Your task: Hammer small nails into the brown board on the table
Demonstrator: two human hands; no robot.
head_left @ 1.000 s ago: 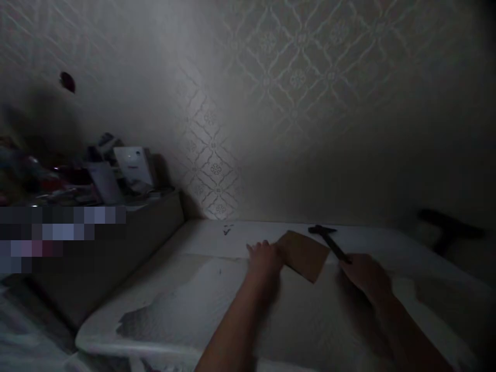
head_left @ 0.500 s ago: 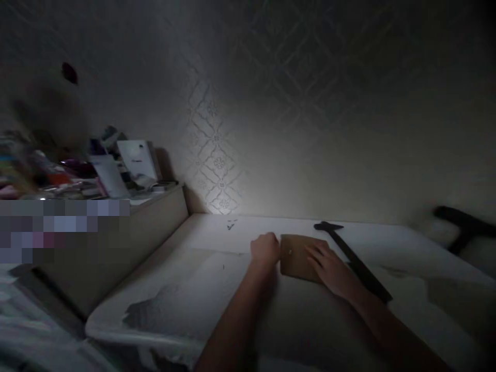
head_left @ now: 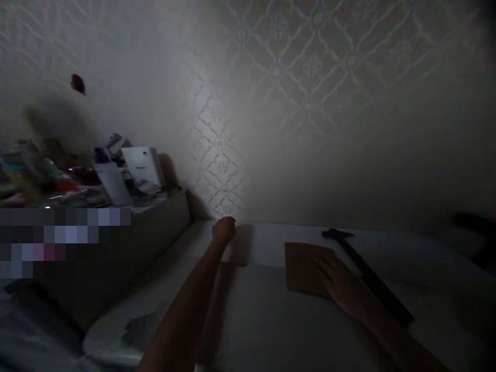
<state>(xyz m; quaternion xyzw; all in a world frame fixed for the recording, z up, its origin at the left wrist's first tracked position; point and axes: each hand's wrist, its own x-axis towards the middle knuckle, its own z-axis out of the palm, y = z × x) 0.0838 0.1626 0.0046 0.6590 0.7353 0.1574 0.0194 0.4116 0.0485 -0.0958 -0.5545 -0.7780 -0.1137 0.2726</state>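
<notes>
The scene is dim. My left hand is stretched out to the far edge of the white table, near the wall, with its fingers curled; what it holds, if anything, is hidden. My right hand lies flat with fingers spread on a brown cardboard-like piece. A dark hammer lies on the table just right of that piece, its head toward the wall, untouched.
A patterned wall rises right behind the table. At the left stands a low cabinet with boxes and cluttered items on top. A dark object lies at the far right. The table's covering is torn near its left front edge.
My left hand left the brown piece and reached forward to the table's far edge by the wall. My right hand let go of the hammer earlier and stays flat on the brown piece.
</notes>
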